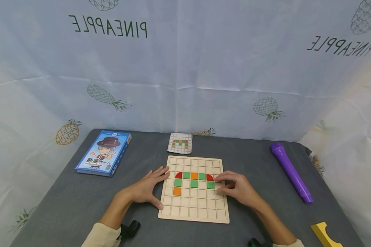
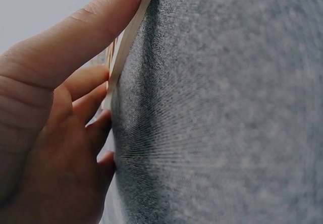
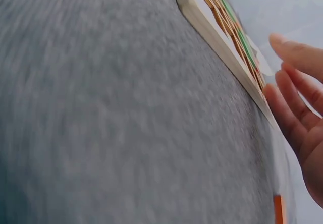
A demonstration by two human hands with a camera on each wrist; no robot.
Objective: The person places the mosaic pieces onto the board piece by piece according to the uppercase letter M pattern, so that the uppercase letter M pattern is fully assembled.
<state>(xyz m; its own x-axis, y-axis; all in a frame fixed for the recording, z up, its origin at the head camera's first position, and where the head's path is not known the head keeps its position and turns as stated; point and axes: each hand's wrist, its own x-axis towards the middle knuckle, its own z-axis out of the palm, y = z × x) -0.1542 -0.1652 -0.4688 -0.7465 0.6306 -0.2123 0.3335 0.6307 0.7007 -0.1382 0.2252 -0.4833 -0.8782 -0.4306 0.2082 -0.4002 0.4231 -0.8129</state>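
A light wooden grid board [image 1: 193, 204] lies on the table, with red, green and orange tiles in several cells. Two red quarter-round tiles [image 1: 178, 175] end the top row; green tiles [image 1: 194, 184] sit below, and an orange tile [image 1: 177, 191] lies lower left. My left hand [image 1: 143, 188] has its fingers spread along the board's left edge, thumb near the lower corner; in the left wrist view the fingertips [image 2: 103, 75] touch the board's side. At the right edge, my right hand [image 1: 239, 188] hovers with fingertips over the border cells. Thumb and fingers [image 3: 298, 90] stand apart, nothing between them.
Behind the board lies a small pattern card [image 1: 180, 143] showing a similar coloured grid. A blue game box [image 1: 104, 153] is at the left. To the right are a purple stick [image 1: 292, 172] and a yellow notched block [image 1: 324, 235]. A pineapple-print cloth [image 1: 185, 68] hangs behind.
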